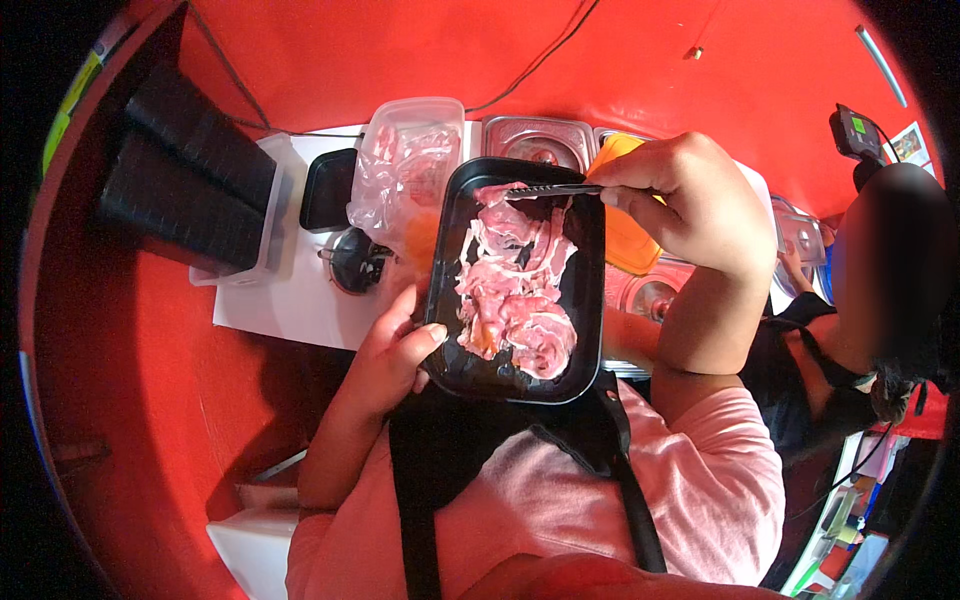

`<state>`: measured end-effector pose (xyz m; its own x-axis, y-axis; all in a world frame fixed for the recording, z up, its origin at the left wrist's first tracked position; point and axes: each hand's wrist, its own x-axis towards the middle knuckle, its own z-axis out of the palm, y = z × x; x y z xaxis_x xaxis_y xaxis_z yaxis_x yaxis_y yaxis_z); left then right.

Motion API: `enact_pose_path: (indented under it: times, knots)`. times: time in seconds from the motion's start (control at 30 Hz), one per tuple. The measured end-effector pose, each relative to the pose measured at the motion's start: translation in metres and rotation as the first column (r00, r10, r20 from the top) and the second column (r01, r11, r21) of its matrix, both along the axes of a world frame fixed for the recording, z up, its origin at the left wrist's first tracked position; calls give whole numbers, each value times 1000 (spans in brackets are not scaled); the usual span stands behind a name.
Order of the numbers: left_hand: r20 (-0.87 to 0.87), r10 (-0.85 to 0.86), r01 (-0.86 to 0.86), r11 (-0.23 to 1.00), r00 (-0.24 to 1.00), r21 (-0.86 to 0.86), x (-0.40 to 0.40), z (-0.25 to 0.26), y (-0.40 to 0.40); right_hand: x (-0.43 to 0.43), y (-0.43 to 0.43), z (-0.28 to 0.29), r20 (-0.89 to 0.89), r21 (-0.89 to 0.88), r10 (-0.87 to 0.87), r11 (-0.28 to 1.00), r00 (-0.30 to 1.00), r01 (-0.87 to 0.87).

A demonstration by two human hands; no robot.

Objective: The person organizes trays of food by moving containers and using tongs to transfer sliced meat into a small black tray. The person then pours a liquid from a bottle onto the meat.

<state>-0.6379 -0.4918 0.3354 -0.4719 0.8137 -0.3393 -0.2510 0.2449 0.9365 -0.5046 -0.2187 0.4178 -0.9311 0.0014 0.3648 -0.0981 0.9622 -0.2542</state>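
My left hand [401, 341] grips the left rim of a black rectangular tray [517, 391], thumb on top, holding it up near my chest. Thin slices of raw pink meat [517, 277] with pale fat lie spread along the tray, with an orange smear near their lower left. In my right hand [667, 195] are dark ridged tongs [555, 190], reaching in from the right. Their tips touch a piece of meat at the tray's far end; whether they pinch it I cannot tell.
Behind the tray stand a clear plastic tub [412, 150] with bagged meat, lidded steel pans [536, 142] and an orange lid [630, 240]. Stacked black trays [195, 180] fill a bin at left, near a round black container [356, 259]. Another person [795, 367] works close on my right.
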Motion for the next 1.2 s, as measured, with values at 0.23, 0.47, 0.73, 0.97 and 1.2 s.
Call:
enact_pose_path:
  times: [0.23,0.47,0.73,0.97,1.2]
  knots:
    - [13,-3,3,1000,1000,1,0,-6,-3,1,-8,10,389,-40,51,998,920,-38]
    - [21,3,-3,1000,1000,-7,1,-8,1,-1,7,-6,362,-48,80,997,929,-67]
    - [78,80,-90,987,994,132,-3,-19,-1,47,49,-9,171,-460,-384,784,908,418]
    - [63,257,-261,884,964,389,-44,-36,-60,51,134,-120,52,-763,-584,500,810,410]
    - [40,555,-521,750,831,407,-74,-45,-113,80,163,-100,39,-733,-780,402,625,548]
